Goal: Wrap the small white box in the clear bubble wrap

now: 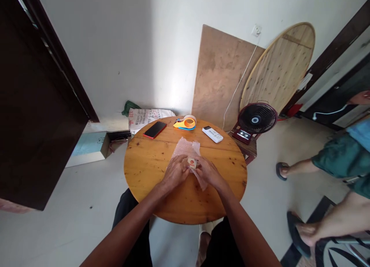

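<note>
We grip one small box (192, 163) between left hand (177, 170) and right hand (208, 170), red print unreadable, over bubble wrap (184, 146) on the table (144, 159). Beyond: one phone (155, 130), one tape dispenser (180, 124).

One small box (192, 163); one bubble-wrap piece (185, 146); one tape dispenser (185, 123); one red-edged phone (155, 130); one fan (256, 119)

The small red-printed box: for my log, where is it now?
Below and slightly right of the head view's centre, the small box is between left hand and right hand, against bubble wrap, over the table.
</note>
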A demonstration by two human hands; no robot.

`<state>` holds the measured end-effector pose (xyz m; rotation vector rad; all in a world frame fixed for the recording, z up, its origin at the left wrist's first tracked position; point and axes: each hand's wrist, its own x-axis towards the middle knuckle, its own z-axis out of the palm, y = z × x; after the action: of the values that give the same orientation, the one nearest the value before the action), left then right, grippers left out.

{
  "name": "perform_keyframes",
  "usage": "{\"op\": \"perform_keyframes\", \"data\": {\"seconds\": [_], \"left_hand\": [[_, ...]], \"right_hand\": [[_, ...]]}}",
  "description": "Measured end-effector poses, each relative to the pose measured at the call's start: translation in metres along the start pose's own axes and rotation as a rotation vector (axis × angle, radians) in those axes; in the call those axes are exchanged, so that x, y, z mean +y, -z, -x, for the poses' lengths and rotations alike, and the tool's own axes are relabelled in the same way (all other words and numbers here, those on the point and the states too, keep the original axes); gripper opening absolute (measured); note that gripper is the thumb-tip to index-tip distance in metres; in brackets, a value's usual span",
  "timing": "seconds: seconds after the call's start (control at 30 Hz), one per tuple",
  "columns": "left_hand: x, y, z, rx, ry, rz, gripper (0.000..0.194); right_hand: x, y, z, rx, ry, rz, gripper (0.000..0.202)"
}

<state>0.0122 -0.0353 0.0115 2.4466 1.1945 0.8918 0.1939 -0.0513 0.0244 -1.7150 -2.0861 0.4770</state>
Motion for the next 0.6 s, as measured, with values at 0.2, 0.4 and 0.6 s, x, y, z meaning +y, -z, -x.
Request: {"op": "perform_keyframes", "data": {"seconds": [0.2, 0.4, 0.6], "left_hand": [[-0.010, -0.004, -0.020, -0.055, 0.064, 0.111, 0.016], [-0.012, -0.006, -0.023, -0.080, 0.049, 0.143, 0.016], [-0.014, -0.008, -0.025, -0.074, 0.050, 0.139, 0.014]], "right_hand": [[0.007, 0.013, -0.006, -0.126, 0.077, -0.152, 0.040], [0.004, 0.031, -0.005, -0.201, 0.042, -0.280, 0.034], [-0.005, 0.032, 0.005, -0.199, 0.018, -0.294, 0.072]]}}
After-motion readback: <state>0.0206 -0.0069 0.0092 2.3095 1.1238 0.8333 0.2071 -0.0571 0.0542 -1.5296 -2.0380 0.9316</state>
